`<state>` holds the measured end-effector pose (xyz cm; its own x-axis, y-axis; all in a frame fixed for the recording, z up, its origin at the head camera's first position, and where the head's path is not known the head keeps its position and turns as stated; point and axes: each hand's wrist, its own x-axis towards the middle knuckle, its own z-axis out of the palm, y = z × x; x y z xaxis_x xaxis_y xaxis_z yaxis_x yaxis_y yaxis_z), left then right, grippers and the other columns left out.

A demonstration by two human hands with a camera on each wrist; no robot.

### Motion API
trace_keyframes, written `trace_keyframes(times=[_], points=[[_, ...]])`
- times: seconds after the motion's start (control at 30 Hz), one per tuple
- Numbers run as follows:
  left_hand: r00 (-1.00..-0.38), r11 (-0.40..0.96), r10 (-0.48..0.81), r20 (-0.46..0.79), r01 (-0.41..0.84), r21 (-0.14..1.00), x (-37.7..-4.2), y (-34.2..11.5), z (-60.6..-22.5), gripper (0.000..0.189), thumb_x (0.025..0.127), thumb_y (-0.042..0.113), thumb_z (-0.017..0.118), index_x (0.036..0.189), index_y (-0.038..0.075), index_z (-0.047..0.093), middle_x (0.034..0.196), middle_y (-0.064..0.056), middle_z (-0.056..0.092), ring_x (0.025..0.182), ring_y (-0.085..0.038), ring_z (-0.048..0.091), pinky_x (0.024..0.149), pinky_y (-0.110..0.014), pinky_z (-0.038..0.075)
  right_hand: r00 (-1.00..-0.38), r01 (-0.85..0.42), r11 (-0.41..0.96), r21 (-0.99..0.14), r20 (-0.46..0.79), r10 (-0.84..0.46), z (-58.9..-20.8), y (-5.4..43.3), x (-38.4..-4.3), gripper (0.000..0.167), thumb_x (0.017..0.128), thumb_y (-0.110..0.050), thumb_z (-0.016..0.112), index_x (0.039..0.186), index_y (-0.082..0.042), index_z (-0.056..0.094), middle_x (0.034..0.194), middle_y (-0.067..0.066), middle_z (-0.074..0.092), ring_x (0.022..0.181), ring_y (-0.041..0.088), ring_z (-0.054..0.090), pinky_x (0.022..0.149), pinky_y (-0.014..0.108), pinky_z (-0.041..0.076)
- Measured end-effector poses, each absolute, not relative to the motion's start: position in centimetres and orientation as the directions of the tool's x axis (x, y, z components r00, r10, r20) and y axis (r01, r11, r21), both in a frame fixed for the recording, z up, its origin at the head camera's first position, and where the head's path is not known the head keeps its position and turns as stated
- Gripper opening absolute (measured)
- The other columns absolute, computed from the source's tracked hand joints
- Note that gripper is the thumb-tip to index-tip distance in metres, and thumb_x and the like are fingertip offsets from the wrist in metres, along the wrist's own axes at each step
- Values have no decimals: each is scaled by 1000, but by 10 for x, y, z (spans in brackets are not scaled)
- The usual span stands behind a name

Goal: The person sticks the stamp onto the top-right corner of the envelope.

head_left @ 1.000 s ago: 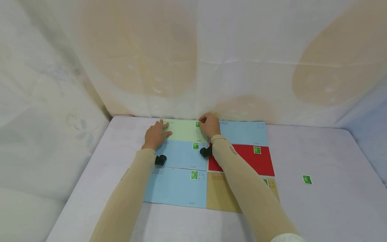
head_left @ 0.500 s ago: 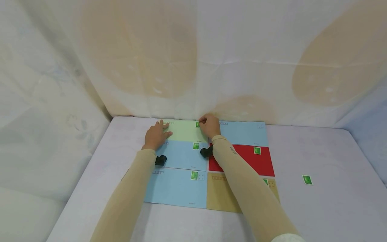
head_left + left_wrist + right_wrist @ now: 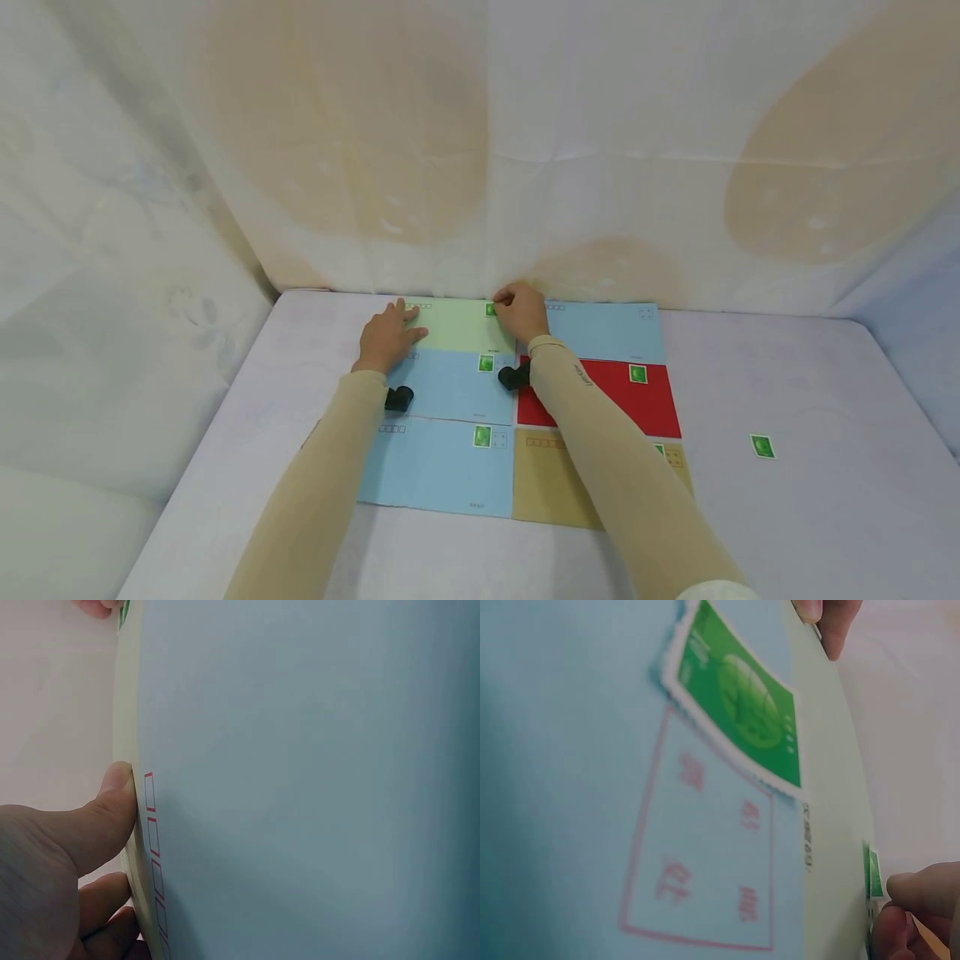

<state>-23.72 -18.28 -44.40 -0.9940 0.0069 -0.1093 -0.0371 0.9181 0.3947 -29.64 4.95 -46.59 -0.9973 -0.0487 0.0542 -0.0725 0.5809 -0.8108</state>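
My left hand (image 3: 384, 337) rests with spread fingers on the left part of a pale green envelope (image 3: 453, 323) in the back row. In the left wrist view its thumb (image 3: 116, 799) lies on the envelope's surface. At that envelope's upper right corner, my right hand (image 3: 522, 312) pinches a small green postage stamp (image 3: 491, 308) between thumb and fingertips. The right wrist view shows these fingers at the side of the stamp (image 3: 874, 874); whether it lies fully flat is hard to tell. Nearer, another green stamp (image 3: 742, 701) lies on a blue envelope (image 3: 450, 387).
More envelopes lie edge to edge: blue at back right (image 3: 603, 329), red (image 3: 607, 392), tan (image 3: 555, 483) and blue in front (image 3: 435, 475). All but the back-right one show a green stamp. A loose stamp (image 3: 762, 447) lies on the white table (image 3: 825, 517); a curtain (image 3: 480, 167) hangs behind.
Both hands stay in nearly the same places. The right forearm shifts very slightly to the right, while the fingers remain at the stamp.
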Motion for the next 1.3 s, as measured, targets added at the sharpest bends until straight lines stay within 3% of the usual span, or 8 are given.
trace_keyframes(times=[0.47,1.3], points=[[-993,935,18,-120,-26,354,-241,-184,-442,57,100,32,64,149,10,47,159,-21,31,142,-48,34,113,-56,34,-999,-29,566,-824,13,-32,-454,53,-290,12,95,-10,63,102,-7,73,103,9,68,95,26,58,87,39,52],[-994,936,28,-110,-13,352,-244,-187,-439,57,100,32,63,149,7,46,160,-24,28,142,-49,33,114,-57,33,-991,-134,530,-837,106,-83,-412,69,-256,18,97,-14,63,108,-3,73,103,11,69,95,27,61,86,41,54]])
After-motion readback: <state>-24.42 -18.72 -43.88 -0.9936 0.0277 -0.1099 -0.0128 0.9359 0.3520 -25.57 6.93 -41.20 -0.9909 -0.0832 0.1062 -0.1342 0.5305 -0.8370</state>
